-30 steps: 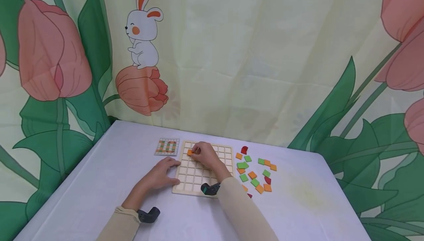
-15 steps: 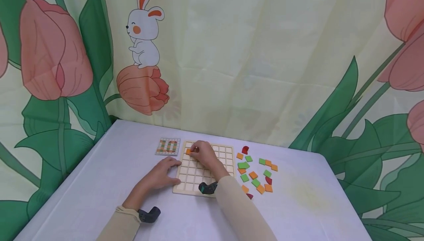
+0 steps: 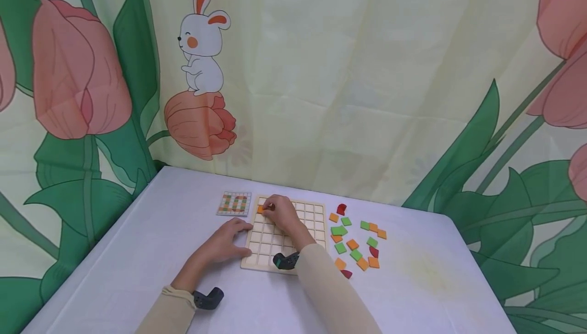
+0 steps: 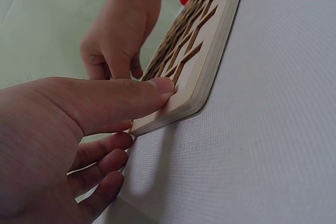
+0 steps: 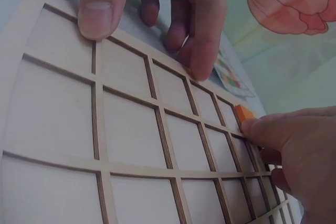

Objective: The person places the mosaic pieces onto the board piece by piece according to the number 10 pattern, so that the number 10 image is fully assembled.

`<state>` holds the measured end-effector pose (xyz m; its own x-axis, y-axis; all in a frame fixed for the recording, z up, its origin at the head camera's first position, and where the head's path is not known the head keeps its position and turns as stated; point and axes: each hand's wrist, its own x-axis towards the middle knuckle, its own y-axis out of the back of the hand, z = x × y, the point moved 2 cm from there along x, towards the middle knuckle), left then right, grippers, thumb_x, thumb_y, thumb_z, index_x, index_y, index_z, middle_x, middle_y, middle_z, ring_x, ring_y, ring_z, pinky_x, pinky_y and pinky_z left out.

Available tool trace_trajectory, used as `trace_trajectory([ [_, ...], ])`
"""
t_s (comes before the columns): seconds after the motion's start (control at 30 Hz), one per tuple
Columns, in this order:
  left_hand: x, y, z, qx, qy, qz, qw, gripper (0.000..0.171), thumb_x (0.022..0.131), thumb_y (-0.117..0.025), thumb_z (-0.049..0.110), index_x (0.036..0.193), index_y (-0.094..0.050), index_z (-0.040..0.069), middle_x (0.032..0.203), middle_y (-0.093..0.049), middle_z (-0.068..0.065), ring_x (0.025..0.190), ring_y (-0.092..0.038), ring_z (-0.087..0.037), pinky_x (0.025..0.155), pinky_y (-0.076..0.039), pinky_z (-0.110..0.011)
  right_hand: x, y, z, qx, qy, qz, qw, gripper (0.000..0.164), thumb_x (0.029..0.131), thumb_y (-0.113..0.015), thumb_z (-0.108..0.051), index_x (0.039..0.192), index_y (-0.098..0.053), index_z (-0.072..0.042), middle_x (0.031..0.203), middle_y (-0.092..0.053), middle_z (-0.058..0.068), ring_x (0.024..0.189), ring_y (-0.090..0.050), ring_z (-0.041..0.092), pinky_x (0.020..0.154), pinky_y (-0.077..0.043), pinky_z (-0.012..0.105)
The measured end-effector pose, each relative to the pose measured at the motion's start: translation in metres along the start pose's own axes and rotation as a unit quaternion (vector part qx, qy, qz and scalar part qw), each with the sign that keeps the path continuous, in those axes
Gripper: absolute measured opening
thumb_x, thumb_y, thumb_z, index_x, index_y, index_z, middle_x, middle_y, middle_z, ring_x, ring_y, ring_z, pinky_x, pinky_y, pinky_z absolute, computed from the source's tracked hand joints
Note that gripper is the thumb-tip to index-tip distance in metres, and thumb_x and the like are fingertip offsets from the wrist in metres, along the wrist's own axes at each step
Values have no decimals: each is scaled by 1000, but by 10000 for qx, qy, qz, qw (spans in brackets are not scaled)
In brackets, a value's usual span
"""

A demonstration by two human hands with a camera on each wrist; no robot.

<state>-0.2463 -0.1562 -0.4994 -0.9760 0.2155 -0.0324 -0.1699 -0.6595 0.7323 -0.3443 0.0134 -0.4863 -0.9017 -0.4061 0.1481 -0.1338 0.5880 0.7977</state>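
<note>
A wooden grid board [image 3: 266, 248] lies flat on the table. My right hand [image 3: 281, 215] reaches over it and pinches an orange square tile [image 3: 260, 209] near the far left corner. In the right wrist view that tile [image 5: 242, 113] sits at the last cell along the left rim, with the thumb against it. My left hand [image 3: 222, 243] rests at the board's left edge, fingers spread. The left wrist view has the left thumb [image 4: 142, 98] lying on top of the rim; the other fingers are beside the edge. Part of the board is hidden under the right arm.
A small pattern card [image 3: 234, 204] lies left of the board, printed with coloured squares. To the right are scattered several orange tiles [image 3: 352, 244], green tiles [image 3: 340, 248] and red curved pieces [image 3: 341, 209]. A printed curtain [image 3: 321, 94] hangs behind the table.
My right hand has shifted slightly left and away with the orange tile, toward the board's far left corner. My left hand stays at the edge. The head view has turned a little.
</note>
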Motion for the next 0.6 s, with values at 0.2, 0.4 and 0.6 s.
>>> trace_trajectory([
  [0.2, 0, 0, 1, -21, 13, -14, 10000, 63, 72, -85, 26, 129, -61, 15, 127, -56, -3, 122, -52, -24, 104, -44, -47, 2, -2, 0, -61, -84, 60, 9999, 5, 87, -72, -13, 91, -74, -12, 101, -70, 0, 87, -59, 11, 78, -51, 25],
  [0.4, 0, 0, 2, -2, 11, 12, 10000, 63, 72, -85, 27, 129, -61, 15, 126, -56, -4, 122, -52, -24, 104, -44, -47, 1, -3, 1, 60, -132, -38, 9999, 6, 87, -71, -14, 93, -74, -12, 102, -68, -1, 85, -58, 11, 76, -50, 24],
  [0.6, -2, 0, 3, 7, 120, -15, 9999, 65, 71, -85, 27, 130, -60, 16, 126, -56, -3, 122, -52, -24, 105, -43, -48, -2, 0, 2, 234, -148, -155, 9995, 10, 89, -69, -14, 98, -73, -12, 105, -67, 1, 81, -53, 12, 70, -46, 22],
])
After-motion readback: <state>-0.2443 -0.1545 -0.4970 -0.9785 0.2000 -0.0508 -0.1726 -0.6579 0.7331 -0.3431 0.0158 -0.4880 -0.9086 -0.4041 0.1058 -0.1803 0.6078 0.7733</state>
